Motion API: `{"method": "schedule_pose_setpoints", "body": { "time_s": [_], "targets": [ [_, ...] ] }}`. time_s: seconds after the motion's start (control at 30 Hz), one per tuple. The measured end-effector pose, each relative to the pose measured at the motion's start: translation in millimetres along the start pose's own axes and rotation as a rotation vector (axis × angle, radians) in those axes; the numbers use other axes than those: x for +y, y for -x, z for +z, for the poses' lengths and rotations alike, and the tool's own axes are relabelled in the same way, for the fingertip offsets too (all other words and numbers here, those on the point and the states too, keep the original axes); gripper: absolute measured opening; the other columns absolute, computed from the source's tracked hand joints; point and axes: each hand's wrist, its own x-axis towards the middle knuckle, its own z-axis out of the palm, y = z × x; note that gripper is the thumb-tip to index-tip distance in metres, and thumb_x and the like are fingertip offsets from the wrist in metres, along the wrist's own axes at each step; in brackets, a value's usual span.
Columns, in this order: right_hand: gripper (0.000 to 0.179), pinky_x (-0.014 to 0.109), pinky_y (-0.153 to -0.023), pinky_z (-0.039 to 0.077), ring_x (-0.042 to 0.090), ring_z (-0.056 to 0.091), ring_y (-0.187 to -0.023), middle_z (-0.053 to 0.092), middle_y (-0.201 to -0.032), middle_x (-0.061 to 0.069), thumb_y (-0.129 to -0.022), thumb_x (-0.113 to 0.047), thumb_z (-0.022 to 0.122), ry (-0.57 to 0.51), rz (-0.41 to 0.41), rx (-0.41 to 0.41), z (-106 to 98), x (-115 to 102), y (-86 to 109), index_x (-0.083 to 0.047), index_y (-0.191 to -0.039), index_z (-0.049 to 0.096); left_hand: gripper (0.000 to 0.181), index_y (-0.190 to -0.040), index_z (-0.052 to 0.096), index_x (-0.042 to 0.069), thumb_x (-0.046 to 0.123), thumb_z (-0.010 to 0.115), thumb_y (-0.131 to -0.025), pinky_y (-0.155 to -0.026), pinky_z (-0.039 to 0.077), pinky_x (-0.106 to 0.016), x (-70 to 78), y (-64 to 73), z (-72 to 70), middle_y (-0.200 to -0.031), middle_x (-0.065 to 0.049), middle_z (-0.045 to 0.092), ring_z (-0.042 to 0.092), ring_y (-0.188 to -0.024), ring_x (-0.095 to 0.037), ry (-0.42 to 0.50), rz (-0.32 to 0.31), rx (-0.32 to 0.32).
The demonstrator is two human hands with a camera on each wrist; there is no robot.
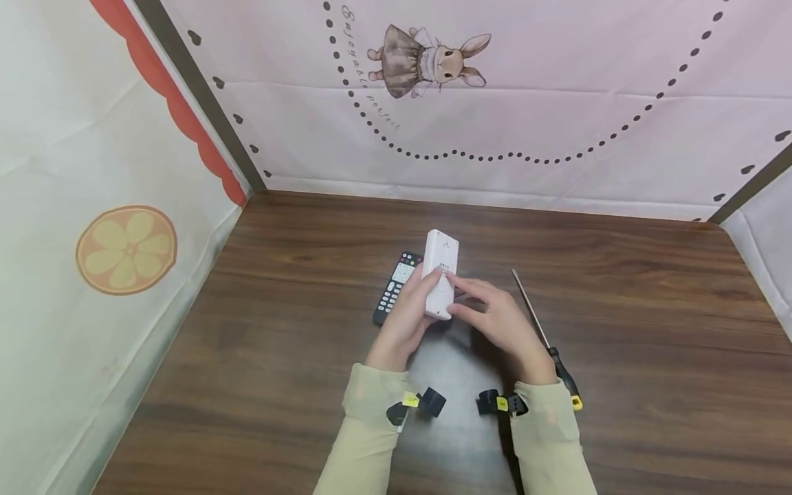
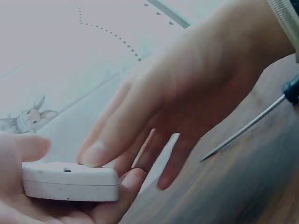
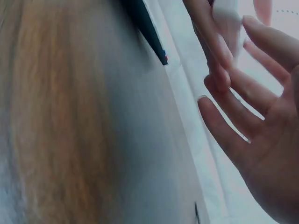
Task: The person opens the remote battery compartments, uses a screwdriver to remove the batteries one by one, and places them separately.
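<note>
A white remote control [image 1: 441, 253] with small dark print on its upward face lies in my left hand [image 1: 401, 324], which grips it with the thumb over the top. The left wrist view shows the end of this white remote [image 2: 70, 189], with a small dark notch, and the left fingers beneath it. My right hand [image 1: 506, 326] reaches in from the right, a fingertip touching the upper face. Its other fingers [image 3: 224, 123] stay loosely extended beside the remote. Partly behind the left hand, a black remote control [image 1: 388, 301] lies on the table.
On the wooden table [image 1: 278, 344], a screwdriver [image 1: 559, 364] with a black and yellow handle lies right of the right hand, partly hidden by the forearm. A printed cloth [image 1: 532, 124] stands behind the table, another [image 1: 93, 357] at the left.
</note>
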Motion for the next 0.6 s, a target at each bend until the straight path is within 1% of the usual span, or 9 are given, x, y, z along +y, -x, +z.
{"method": "schedule_pose_setpoints", "body": {
  "time_s": [0.07, 0.13, 0.23, 0.3, 0.37, 0.47, 0.6],
  "targets": [
    [0.057, 0.041, -0.086, 0.043, 0.018, 0.056, -0.1, 0.058, -0.113, 0.003, -0.08, -0.048, 0.059, 0.031, 0.016, 0.009, -2.2, -4.4, -2.0, -0.03, -0.132, 0.044, 0.047, -0.135, 0.036, 0.02, 0.037, 0.045, -0.092, -0.079, 0.046, -0.034, -0.4, -0.7, 2.1, -0.117, -0.012, 0.052, 0.048, -0.109, -0.028, 0.062, 0.0, 0.002],
    [0.061, 0.04, -0.083, 0.044, 0.018, 0.058, -0.095, 0.06, -0.109, 0.004, -0.08, -0.049, 0.06, 0.06, 0.031, -0.003, -4.5, -9.0, -2.9, -0.029, -0.134, 0.04, 0.046, -0.134, 0.037, 0.02, 0.037, 0.045, -0.092, -0.08, 0.047, -0.035, -2.0, -1.5, 3.9, -0.117, -0.012, 0.053, 0.049, -0.11, -0.029, 0.104, 0.005, 0.014],
    [0.063, 0.039, -0.084, 0.044, 0.018, 0.057, -0.095, 0.059, -0.112, 0.005, -0.08, -0.049, 0.059, 0.126, 0.03, -0.031, -8.0, -16.4, -4.0, -0.026, -0.135, 0.039, 0.041, -0.131, 0.04, 0.017, 0.031, 0.045, -0.093, -0.08, 0.048, -0.038, -5.2, -3.3, 5.5, -0.116, -0.013, 0.053, 0.051, -0.107, -0.029, 0.152, 0.017, 0.033],
    [0.064, 0.04, -0.086, 0.042, 0.018, 0.056, -0.097, 0.058, -0.115, 0.005, -0.081, -0.05, 0.058, 0.164, 0.034, -0.047, -9.3, -21.4, -4.4, -0.024, -0.136, 0.038, 0.039, -0.13, 0.042, 0.015, 0.027, 0.045, -0.093, -0.078, 0.048, -0.038, -7.2, -4.2, 6.2, -0.115, -0.015, 0.054, 0.052, -0.105, -0.029, 0.16, 0.026, 0.041],
    [0.062, 0.04, -0.086, 0.042, 0.019, 0.055, -0.098, 0.058, -0.115, 0.005, -0.082, -0.049, 0.056, 0.196, 0.051, -0.048, -9.1, -25.3, -5.3, -0.023, -0.136, 0.038, 0.038, -0.129, 0.042, 0.014, 0.022, 0.045, -0.092, -0.076, 0.049, -0.037, -8.8, -5.0, 6.3, -0.115, -0.014, 0.054, 0.054, -0.103, -0.028, 0.146, 0.026, 0.054],
    [0.056, 0.039, -0.08, 0.045, 0.018, 0.057, -0.09, 0.063, -0.105, 0.005, -0.085, -0.046, 0.054, 0.236, 0.073, -0.012, -5.6, -27.0, -6.2, -0.022, -0.134, 0.042, 0.04, -0.131, 0.04, 0.013, 0.017, 0.046, -0.091, -0.073, 0.049, -0.036, -9.7, -5.4, 5.3, -0.116, -0.014, 0.054, 0.056, -0.099, -0.026, 0.08, 0.014, 0.074],
    [0.048, 0.036, -0.068, 0.047, 0.015, 0.057, -0.075, 0.065, -0.091, 0.002, -0.087, -0.04, 0.054, 0.3, 0.083, 0.056, 0.4, -27.9, -5.4, -0.019, -0.129, 0.047, 0.044, -0.133, 0.036, 0.011, 0.015, 0.046, -0.091, -0.073, 0.05, -0.042, -10.7, -4.6, 3.8, -0.117, -0.018, 0.053, 0.059, -0.087, -0.021, -0.01, -0.017, 0.074]
  ]
}}
